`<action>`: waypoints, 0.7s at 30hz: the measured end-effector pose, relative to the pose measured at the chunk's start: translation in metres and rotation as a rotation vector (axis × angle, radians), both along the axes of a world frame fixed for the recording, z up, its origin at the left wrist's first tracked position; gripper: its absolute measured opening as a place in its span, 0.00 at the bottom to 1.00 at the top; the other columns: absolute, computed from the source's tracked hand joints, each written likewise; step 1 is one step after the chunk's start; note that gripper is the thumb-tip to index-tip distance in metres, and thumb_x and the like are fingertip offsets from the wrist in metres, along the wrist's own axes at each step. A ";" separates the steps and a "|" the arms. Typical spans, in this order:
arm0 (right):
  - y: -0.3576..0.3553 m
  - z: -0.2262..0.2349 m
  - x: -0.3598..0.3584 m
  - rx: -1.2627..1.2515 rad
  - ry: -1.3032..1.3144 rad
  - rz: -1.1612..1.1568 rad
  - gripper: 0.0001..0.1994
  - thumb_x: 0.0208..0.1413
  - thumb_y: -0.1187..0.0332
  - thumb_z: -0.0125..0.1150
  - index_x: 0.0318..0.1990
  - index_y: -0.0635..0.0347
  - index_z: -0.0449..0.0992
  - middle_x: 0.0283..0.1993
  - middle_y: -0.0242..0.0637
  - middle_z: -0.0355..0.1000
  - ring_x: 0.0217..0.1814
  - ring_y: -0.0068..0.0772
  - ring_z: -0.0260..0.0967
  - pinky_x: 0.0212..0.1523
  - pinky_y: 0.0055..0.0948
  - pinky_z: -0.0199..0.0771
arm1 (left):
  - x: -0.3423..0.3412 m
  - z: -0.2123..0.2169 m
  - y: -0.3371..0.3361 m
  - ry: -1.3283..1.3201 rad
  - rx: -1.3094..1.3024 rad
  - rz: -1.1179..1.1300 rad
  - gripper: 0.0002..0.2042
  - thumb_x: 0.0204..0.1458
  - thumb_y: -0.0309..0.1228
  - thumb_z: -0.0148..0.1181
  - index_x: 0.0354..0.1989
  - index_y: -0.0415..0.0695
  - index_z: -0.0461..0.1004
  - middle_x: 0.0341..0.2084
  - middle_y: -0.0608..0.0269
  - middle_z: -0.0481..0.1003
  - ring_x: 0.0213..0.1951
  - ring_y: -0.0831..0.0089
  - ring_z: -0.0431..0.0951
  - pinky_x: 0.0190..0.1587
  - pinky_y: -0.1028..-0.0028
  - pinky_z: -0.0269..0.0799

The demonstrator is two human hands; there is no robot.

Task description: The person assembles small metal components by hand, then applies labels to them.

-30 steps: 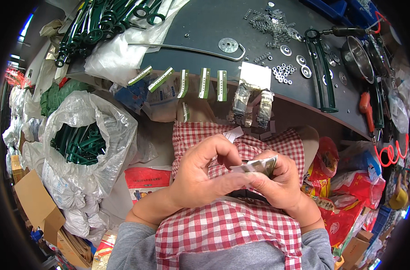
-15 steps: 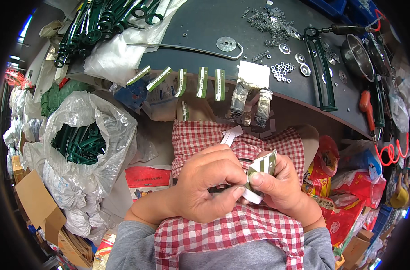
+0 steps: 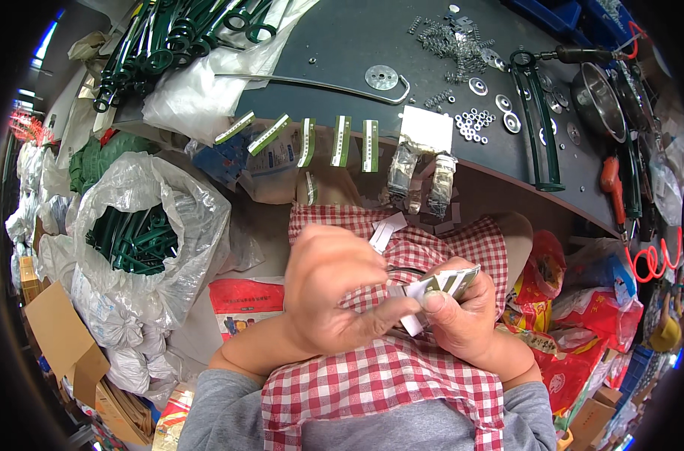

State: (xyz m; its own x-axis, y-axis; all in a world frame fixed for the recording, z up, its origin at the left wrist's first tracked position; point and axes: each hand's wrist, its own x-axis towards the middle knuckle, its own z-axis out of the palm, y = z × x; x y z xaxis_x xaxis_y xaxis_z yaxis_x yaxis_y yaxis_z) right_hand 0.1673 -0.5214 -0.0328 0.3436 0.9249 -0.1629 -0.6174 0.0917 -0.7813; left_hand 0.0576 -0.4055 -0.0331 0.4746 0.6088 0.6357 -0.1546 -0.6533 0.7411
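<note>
My right hand [image 3: 466,319] is closed on a small folded bundle of green-and-white labels [image 3: 454,280], its thumb pressing on the near side. White paper [image 3: 411,323] sticks out below that thumb. My left hand [image 3: 334,289] is beside it, fingers curled and smeared by motion; its thumb reaches to the labels' edge. Whether those fingers pinch anything cannot be seen. A white strip [image 3: 388,231] lies on the red-checked apron [image 3: 342,391] over my lap. Several similar green-and-white labels [image 3: 341,140] hang in a row along the table's front edge.
On the dark table [image 3: 323,56] are springs [image 3: 454,45], washers, small nuts [image 3: 473,124], a bent metal rod [image 3: 312,81] and green tool frames [image 3: 169,45]. A plastic bag [image 3: 199,203] of green parts stands left. An orange-handled tool [image 3: 612,188] and red coiled cord hang right.
My left hand has shifted up and its fingers have swung away from the labels. The label bundle in my right hand has tilted flatter, showing more white paper.
</note>
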 end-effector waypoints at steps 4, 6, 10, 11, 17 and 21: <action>0.002 -0.006 -0.005 0.041 -0.058 -0.051 0.06 0.49 0.76 0.56 0.34 0.65 0.68 0.30 0.35 0.71 0.29 0.17 0.67 0.30 0.16 0.68 | -0.012 0.014 0.001 0.327 0.387 -0.041 0.11 0.44 0.40 0.58 0.32 0.49 0.73 0.30 0.71 0.67 0.31 0.72 0.62 0.31 0.73 0.57; 0.004 -0.005 -0.007 0.064 -0.071 -0.124 0.06 0.49 0.76 0.56 0.35 0.65 0.67 0.30 0.35 0.71 0.29 0.17 0.66 0.30 0.16 0.68 | -0.012 0.014 -0.001 0.330 0.385 -0.043 0.10 0.43 0.39 0.59 0.32 0.49 0.73 0.30 0.71 0.67 0.31 0.72 0.63 0.31 0.73 0.57; 0.003 -0.011 -0.008 0.007 -0.035 -0.101 0.07 0.49 0.74 0.56 0.34 0.66 0.67 0.30 0.36 0.70 0.29 0.19 0.67 0.29 0.18 0.69 | -0.015 0.008 0.002 0.292 0.393 -0.056 0.09 0.40 0.33 0.62 0.31 0.49 0.73 0.30 0.70 0.67 0.30 0.71 0.64 0.31 0.73 0.58; 0.003 -0.011 -0.006 -0.015 -0.015 -0.061 0.07 0.50 0.72 0.57 0.34 0.65 0.67 0.28 0.36 0.70 0.27 0.20 0.67 0.28 0.19 0.69 | -0.015 0.004 0.003 0.292 0.393 -0.055 0.09 0.40 0.33 0.62 0.31 0.49 0.73 0.30 0.70 0.67 0.30 0.71 0.64 0.31 0.73 0.58; 0.009 -0.016 0.008 -0.200 0.252 0.164 0.10 0.50 0.65 0.57 0.32 0.64 0.68 0.21 0.34 0.69 0.21 0.22 0.66 0.24 0.18 0.68 | -0.018 -0.008 0.014 0.299 0.278 -0.246 0.07 0.35 0.26 0.61 0.26 0.48 0.73 0.28 0.69 0.70 0.32 0.69 0.66 0.31 0.71 0.61; 0.013 -0.048 0.017 -0.344 0.215 0.197 0.06 0.48 0.71 0.57 0.32 0.64 0.69 0.21 0.33 0.68 0.19 0.20 0.65 0.20 0.19 0.66 | -0.035 -0.018 0.015 0.101 0.092 -0.402 0.07 0.34 0.26 0.63 0.23 0.49 0.72 0.27 0.71 0.70 0.31 0.70 0.66 0.31 0.73 0.59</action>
